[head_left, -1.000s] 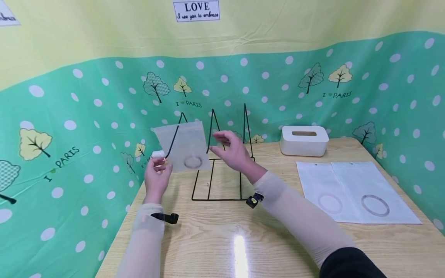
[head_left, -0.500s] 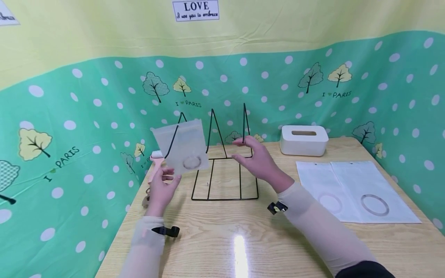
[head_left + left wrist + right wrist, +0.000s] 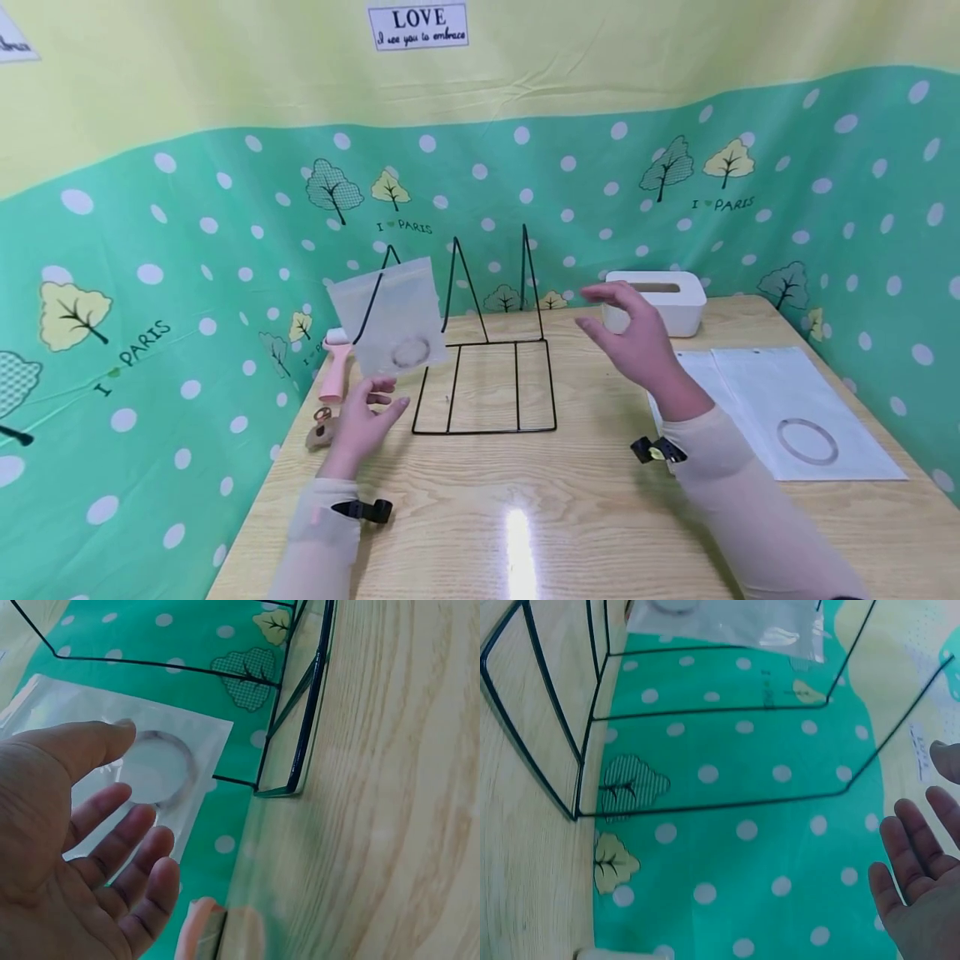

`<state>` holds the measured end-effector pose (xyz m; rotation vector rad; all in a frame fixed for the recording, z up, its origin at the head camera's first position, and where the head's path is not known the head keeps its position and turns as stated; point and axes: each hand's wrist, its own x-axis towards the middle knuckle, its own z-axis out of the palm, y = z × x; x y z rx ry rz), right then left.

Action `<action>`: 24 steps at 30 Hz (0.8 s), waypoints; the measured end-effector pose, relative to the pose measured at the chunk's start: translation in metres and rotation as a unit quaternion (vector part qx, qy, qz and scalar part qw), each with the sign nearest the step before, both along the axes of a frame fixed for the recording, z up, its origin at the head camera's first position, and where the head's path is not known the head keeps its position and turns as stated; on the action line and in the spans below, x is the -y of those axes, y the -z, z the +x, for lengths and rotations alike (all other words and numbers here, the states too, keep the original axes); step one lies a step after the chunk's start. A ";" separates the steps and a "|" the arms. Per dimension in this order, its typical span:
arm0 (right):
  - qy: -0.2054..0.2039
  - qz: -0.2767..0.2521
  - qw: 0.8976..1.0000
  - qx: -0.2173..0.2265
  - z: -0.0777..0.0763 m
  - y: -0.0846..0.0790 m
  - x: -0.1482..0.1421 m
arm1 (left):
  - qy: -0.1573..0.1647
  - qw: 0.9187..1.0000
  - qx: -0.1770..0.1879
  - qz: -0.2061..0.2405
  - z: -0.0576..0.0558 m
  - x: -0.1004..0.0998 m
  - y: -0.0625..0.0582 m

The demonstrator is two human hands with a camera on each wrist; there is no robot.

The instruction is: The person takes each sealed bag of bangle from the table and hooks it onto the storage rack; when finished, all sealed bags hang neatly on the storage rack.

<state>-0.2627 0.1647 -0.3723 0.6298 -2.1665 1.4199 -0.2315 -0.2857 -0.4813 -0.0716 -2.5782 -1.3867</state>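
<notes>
A translucent plastic bag (image 3: 390,308) hangs tilted on the left prong of a black wire rack (image 3: 483,432), with a grey ring showing near its bottom. My left hand (image 3: 365,425) is just below the bag, its fingers loosely bent and nothing held. In the left wrist view that hand (image 3: 82,847) overlaps the bag (image 3: 202,727); whether it touches the bag I cannot tell. Off to the right, my right hand (image 3: 637,346) is raised in front of a white tissue box (image 3: 686,312), thumb and fingers apart around nothing. The rack's middle and right prongs carry nothing.
Two larger white bags (image 3: 780,400) with ring shapes lie flat at the table's right; my right arm partly covers them. Along the left edge lie a pink-handled tool (image 3: 335,375) with a white head and a small brown object (image 3: 321,432). A patterned curtain (image 3: 225,333) surrounds the table.
My right hand has moved right, away from the rack to before the tissue box. My left hand has dropped away from the bag's left side, uncovering the pink-handled tool. The bag stays hanging.
</notes>
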 end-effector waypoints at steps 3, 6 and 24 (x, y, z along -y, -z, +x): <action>0.026 -0.006 1.000 0.003 0.001 -0.002 -0.014 | 0.009 1.000 0.011 -0.009 0.001 0.000 0.003; 0.053 -0.009 0.999 0.005 0.001 -0.006 -0.029 | 0.021 0.999 0.029 -0.014 0.003 0.000 0.007; 0.155 -0.027 0.987 0.029 0.001 -0.020 -0.101 | 0.046 0.993 0.081 -0.073 0.003 -0.003 0.025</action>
